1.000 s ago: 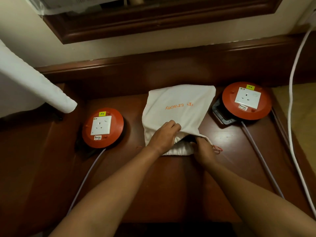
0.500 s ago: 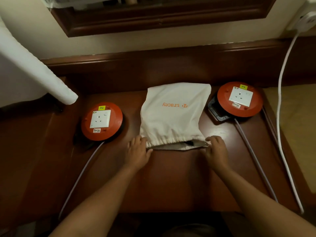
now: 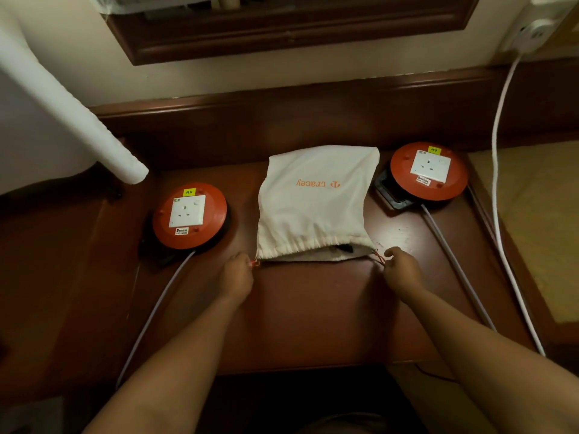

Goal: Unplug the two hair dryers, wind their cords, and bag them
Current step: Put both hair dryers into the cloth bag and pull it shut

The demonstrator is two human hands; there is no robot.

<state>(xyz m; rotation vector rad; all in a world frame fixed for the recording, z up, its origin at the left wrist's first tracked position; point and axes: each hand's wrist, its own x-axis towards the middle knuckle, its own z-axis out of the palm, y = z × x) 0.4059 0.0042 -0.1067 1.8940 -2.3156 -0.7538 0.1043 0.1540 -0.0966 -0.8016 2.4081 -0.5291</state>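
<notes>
A white drawstring bag [image 3: 316,198] with orange "tracey" lettering lies flat on the dark wooden desk [image 3: 313,308], its gathered mouth facing me. A dark object shows just inside the mouth; the hair dryers themselves are hidden. My left hand [image 3: 236,275] pinches the red drawstring [image 3: 255,263] at the bag's left corner. At the right corner my right hand [image 3: 401,269] pinches the other red drawstring end [image 3: 379,259].
Two orange cable reels with white sockets sit on the desk, one to the left [image 3: 189,214] and one to the right [image 3: 429,170] of the bag, each with a grey cable running toward me. A white cable [image 3: 495,151] hangs from a wall plug. A white padded bar [image 3: 72,114] juts in from the left.
Both hands left the bag's mouth, moved apart to its two corners and took hold of the red drawstring ends. The mouth is now more gathered.
</notes>
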